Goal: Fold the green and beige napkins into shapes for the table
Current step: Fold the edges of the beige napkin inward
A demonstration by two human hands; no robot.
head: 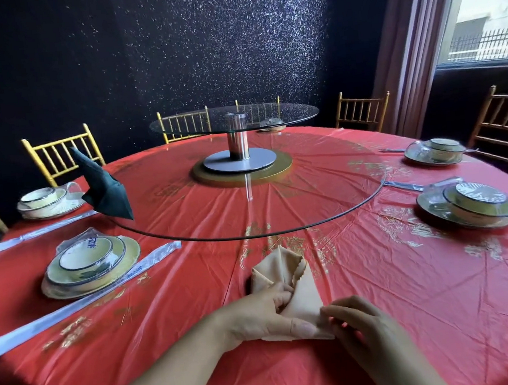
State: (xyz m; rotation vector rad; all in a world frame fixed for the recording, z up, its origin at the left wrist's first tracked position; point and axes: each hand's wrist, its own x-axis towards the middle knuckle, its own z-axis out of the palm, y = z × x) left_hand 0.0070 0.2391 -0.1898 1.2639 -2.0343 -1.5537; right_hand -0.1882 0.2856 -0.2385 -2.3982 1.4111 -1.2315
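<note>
A beige napkin (pixel 287 277), partly folded into a pointed shape with scalloped edges, lies on the red tablecloth (pixel 408 286) near the front of the round table. My left hand (pixel 265 315) presses and grips its lower left part, thumb along the bottom fold. My right hand (pixel 354 317) pinches the napkin's lower right corner with its fingertips. A dark green napkin (pixel 105 188), folded into an upright pointed shape, stands at the left on the rim of the glass disc.
A big glass disc (pixel 246 193) covers the table's middle, with a raised glass turntable (pixel 234 118) on a steel post. Wrapped plate-and-bowl sets sit at the left (pixel 90 268) and right (pixel 467 207), with wrapped chopsticks (pixel 81 302) beside them. Gold chairs (pixel 59 154) ring the table.
</note>
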